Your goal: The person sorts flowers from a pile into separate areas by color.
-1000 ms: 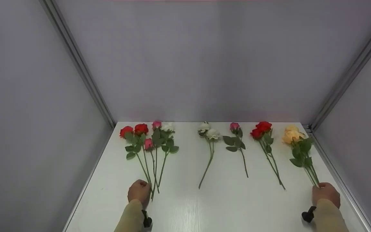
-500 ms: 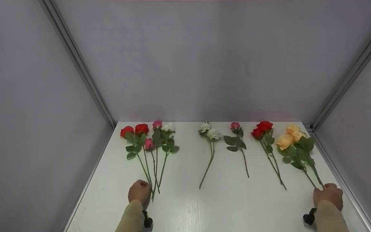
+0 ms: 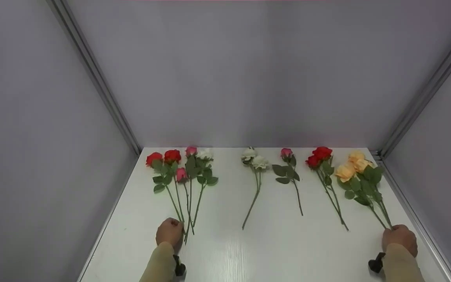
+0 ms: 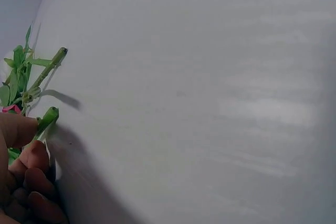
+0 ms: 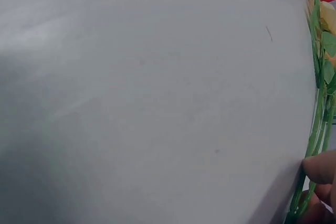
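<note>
My left hand (image 3: 169, 232) grips the stem ends of a bunch of red, pink and white roses (image 3: 178, 164) lying at the table's left; the left wrist view shows a green stem (image 4: 46, 121) pinched by its curled fingers (image 4: 31, 169). At the far right, my right hand (image 3: 399, 237) holds the stem ends of the orange roses (image 3: 352, 166), whose blooms lean left toward the red roses (image 3: 318, 155). In the right wrist view the green stems (image 5: 317, 124) run past a fingertip (image 5: 320, 166).
Between the hands lie a white rose stem (image 3: 253, 184), a single pink rose (image 3: 288, 172) and the red rose pair on the white table (image 3: 276, 246). Grey walls close in the back and both sides, with metal rails (image 3: 405, 211) along the edges.
The right hand has drawn the orange roses back toward me and swung their blooms left, closer to the red roses. The left hand and its bunch have stayed put.
</note>
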A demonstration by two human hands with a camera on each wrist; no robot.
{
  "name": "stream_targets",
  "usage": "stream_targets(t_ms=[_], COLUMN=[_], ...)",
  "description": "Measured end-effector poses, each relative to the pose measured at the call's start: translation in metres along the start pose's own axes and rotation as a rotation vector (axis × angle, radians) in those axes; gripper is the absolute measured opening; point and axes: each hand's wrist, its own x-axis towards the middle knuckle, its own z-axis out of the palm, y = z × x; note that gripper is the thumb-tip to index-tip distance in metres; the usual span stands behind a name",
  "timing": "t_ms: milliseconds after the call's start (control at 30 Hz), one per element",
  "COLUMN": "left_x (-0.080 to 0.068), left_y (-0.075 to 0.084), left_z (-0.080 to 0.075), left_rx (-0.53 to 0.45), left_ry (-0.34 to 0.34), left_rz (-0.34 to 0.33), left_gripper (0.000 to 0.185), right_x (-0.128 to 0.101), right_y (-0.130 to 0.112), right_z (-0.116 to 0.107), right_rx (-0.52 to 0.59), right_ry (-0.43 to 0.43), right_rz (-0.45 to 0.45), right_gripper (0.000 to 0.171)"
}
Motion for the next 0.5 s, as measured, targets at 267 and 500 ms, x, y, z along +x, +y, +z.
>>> stream_targets(t_ms=[267,500], left_x=[0.002,0.006], left_y=[0.011,0.015], left_z=[-0.004,-0.009], left_rx=[0.027,0.080], left_ry=[-0.048,-0.082], left_rz=[-0.021,-0.042], left_gripper=[0.026,0.027], right_x=[0.000,-0.001], right_y=[0.000,-0.001], right_z=[-0.001,0.001], right_rx=[0.026,0.037], right_ry=[0.018,0.052], right_rz=[0.019,0.019], right_gripper=[0.044,0.047])
